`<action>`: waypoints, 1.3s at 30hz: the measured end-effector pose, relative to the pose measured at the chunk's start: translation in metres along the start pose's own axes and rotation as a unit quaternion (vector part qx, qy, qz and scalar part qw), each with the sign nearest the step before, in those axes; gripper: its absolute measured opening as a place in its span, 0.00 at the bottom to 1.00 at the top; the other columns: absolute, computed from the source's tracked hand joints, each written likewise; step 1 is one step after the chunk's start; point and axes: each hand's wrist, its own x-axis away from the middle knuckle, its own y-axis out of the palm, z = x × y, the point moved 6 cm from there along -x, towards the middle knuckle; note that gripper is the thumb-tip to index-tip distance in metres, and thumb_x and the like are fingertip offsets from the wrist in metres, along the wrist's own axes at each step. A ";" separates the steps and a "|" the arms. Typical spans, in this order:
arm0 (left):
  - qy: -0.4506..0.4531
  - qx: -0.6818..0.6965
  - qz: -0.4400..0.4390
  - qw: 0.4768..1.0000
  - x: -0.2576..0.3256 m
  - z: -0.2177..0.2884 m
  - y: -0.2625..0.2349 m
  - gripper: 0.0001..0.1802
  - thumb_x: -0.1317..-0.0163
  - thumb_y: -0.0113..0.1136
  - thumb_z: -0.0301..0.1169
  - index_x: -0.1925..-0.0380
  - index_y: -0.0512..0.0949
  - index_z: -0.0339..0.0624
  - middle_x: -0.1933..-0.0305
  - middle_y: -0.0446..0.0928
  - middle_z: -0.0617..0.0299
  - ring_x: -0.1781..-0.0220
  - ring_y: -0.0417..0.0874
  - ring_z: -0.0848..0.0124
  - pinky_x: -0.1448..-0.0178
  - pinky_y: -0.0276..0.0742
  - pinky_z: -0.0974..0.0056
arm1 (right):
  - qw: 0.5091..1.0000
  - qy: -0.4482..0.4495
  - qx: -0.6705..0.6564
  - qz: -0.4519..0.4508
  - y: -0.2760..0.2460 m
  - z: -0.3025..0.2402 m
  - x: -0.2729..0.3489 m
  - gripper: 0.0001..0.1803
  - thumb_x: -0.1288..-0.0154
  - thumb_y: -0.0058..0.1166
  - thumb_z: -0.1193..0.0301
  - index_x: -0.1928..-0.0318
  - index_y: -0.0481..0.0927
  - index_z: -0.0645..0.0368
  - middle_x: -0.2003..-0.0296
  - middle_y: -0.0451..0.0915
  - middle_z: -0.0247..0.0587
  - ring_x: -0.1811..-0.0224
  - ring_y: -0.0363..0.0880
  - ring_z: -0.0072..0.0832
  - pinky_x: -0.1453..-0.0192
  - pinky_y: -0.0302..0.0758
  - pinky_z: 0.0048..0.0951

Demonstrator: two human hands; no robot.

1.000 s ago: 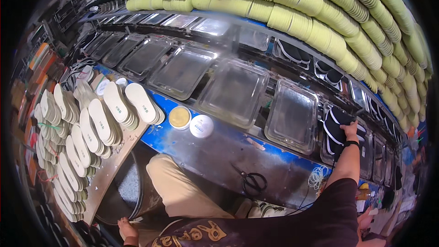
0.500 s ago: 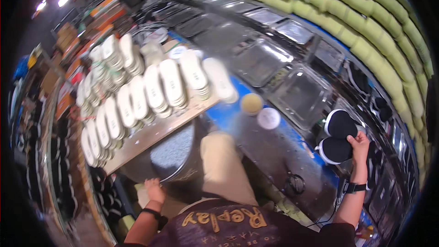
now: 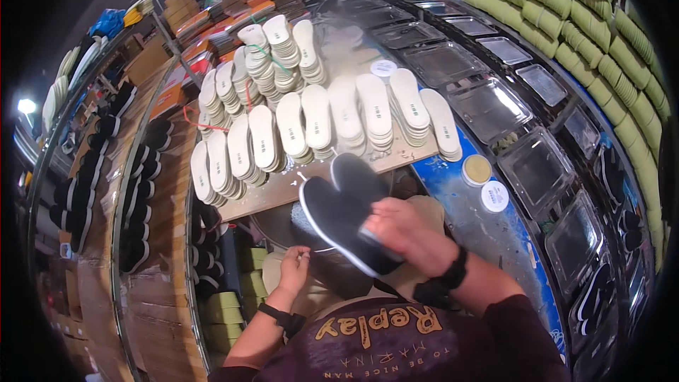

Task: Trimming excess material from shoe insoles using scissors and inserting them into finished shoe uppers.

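Black shoe soles (image 3: 346,212), earlier out at the conveyor, now clamped in right hand (image 3: 407,233) over lap; left hand (image 3: 293,269) half-curled, empty.

Right hand (image 3: 410,235) motion-blurred, hiding heels of 2 dark soles (image 3: 343,209)

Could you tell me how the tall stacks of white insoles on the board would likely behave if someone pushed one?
The white insole stacks stand tall and narrow, so a push would probably topple or fan them. The flat, thin pieces look light and likely bendy.
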 end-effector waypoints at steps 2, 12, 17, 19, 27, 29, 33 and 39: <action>-0.160 0.265 0.014 0.951 0.008 -0.022 -0.002 0.05 0.34 0.52 0.27 0.60 0.74 0.39 0.62 0.78 0.59 0.57 0.77 0.69 0.50 0.73 0.65 | 0.935 0.043 -0.338 0.097 0.054 0.014 -0.024 0.06 0.38 0.45 0.78 0.60 0.68 0.64 0.58 0.71 0.50 0.51 0.71 0.42 0.40 0.68 0.40; 0.001 -0.049 0.039 0.998 -0.014 -0.046 -0.027 0.08 0.36 0.56 0.28 0.63 0.80 0.34 0.51 0.78 0.52 0.51 0.78 0.71 0.48 0.74 0.63 | 0.954 -0.031 0.257 0.153 -0.008 -0.018 0.060 0.13 0.36 0.54 0.72 0.54 0.78 0.68 0.63 0.82 0.44 0.64 0.84 0.35 0.59 0.81 0.29; -0.271 0.361 -0.077 0.889 -0.045 -0.009 -0.004 0.15 0.34 0.58 0.33 0.56 0.79 0.29 0.69 0.80 0.62 0.73 0.78 0.79 0.71 0.74 0.73 | 0.451 0.233 0.755 0.415 -0.142 -0.050 0.221 0.11 0.42 0.53 0.65 0.65 0.84 0.58 0.62 0.83 0.51 0.57 0.82 0.49 0.52 0.77 0.46; -0.145 0.052 -0.164 0.974 -0.078 0.027 -0.001 0.26 0.35 0.57 0.45 0.62 0.80 0.24 0.76 0.80 0.51 0.72 0.84 0.64 0.67 0.79 0.61 | 0.440 0.326 0.728 0.413 -0.190 -0.028 0.297 0.16 0.45 0.59 0.66 0.57 0.82 0.60 0.56 0.82 0.51 0.51 0.80 0.47 0.47 0.77 0.43; -0.088 -0.112 0.042 0.989 -0.088 0.009 0.011 0.23 0.38 0.55 0.40 0.82 0.77 0.30 0.75 0.77 0.38 0.67 0.80 0.42 0.61 0.74 0.46 | 0.445 0.370 0.581 0.572 -0.192 0.019 0.380 0.35 0.55 0.70 0.68 0.45 0.69 0.60 0.47 0.77 0.51 0.44 0.76 0.48 0.43 0.75 0.41; -0.020 -0.058 0.096 0.994 -0.072 0.019 -0.010 0.20 0.41 0.56 0.35 0.87 0.73 0.31 0.77 0.74 0.36 0.69 0.77 0.42 0.62 0.72 0.46 | 0.443 0.330 0.580 0.599 -0.200 0.027 0.382 0.35 0.54 0.69 0.69 0.46 0.68 0.61 0.48 0.77 0.52 0.46 0.77 0.50 0.43 0.74 0.41; -0.110 0.194 0.078 0.972 -0.037 0.004 -0.044 0.14 0.49 0.52 0.15 0.62 0.80 0.34 0.66 0.82 0.60 0.64 0.81 0.71 0.56 0.76 0.65 | 0.537 -0.054 0.644 0.543 -0.162 0.002 0.311 0.23 0.61 0.65 0.78 0.58 0.77 0.64 0.65 0.80 0.53 0.60 0.80 0.48 0.55 0.76 0.39; -0.052 0.120 0.074 0.989 -0.018 0.019 -0.091 0.10 0.43 0.57 0.26 0.64 0.81 0.31 0.62 0.82 0.47 0.58 0.83 0.57 0.51 0.75 0.61 | 0.713 -0.091 0.651 0.245 0.010 -0.019 0.119 0.35 0.53 0.69 0.52 0.50 0.74 0.63 0.57 0.78 0.55 0.51 0.76 0.50 0.48 0.72 0.44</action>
